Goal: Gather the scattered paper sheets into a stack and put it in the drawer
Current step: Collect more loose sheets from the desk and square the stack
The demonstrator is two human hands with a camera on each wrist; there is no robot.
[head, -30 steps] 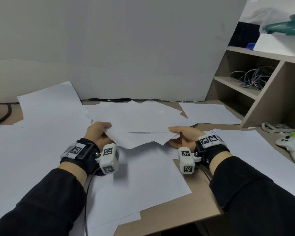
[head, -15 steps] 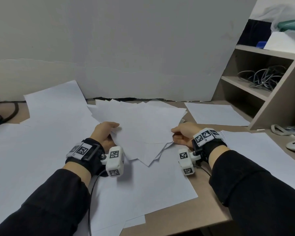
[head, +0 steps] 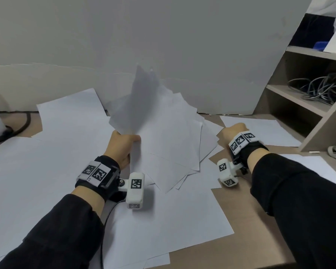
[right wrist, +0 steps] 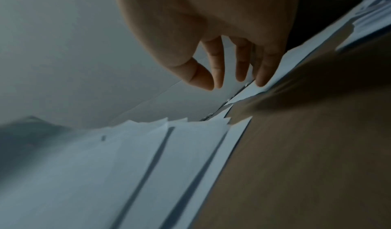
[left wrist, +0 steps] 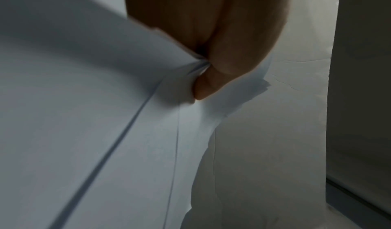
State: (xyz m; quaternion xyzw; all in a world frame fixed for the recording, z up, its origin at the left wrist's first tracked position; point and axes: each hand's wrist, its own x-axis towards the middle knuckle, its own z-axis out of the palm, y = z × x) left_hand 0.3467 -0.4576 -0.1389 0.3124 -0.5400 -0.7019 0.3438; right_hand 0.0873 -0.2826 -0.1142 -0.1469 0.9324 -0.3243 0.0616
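Note:
A fanned bundle of white paper sheets (head: pixel 173 142) lies in the middle of the table, its left edge lifted and blurred. My left hand (head: pixel 122 144) grips that lifted edge; in the left wrist view the thumb (left wrist: pixel 203 82) pinches the sheets (left wrist: pixel 105 115) against fingers hidden behind them. My right hand (head: pixel 231 131) hangs to the right of the bundle and holds nothing. In the right wrist view its fingers (right wrist: pixel 241 72) hang relaxed just above a sheet edge (right wrist: pixel 275 68). Loose sheets lie at the left (head: pixel 47 152), in front (head: pixel 173 220) and at the right (head: pixel 260 129). No drawer shows.
A white panel (head: pixel 163 45) stands along the back of the table. At the right is a shelf unit (head: pixel 318 133) holding grey cables (head: pixel 318 90). A black cable (head: pixel 17 125) curls at the far left. Bare brown tabletop (head: pixel 250 220) shows at the front right.
My right hand has let go of the bundle and moved off to the right. My left hand has raised the bundle's left edge, so the sheets now tilt up.

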